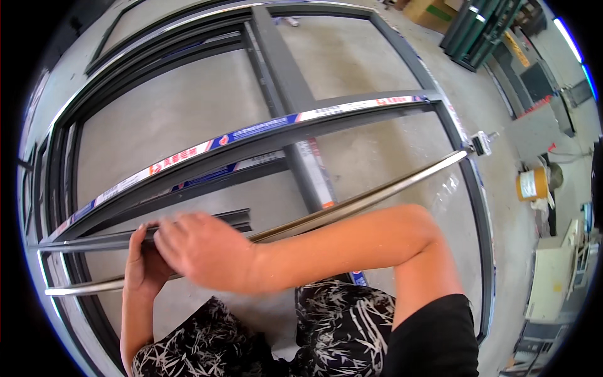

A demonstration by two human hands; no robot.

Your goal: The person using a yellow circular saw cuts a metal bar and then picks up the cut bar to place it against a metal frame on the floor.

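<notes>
Your right hand (pixel 204 251) lies flat and open over the long shiny metal strip (pixel 352 204), and your left hand (pixel 143 264) is curled under it near its left end, fingers wrapped round it by the short dark bar (pixel 201 223). The strip runs from your lap up across the big dark window frame (pixel 282 125) on the floor (pixel 188 107), to the frame's right edge. It is long and thin, so if you push only at this end, the far end could slip off the frame or bend, and your fingers could get pinched.
</notes>
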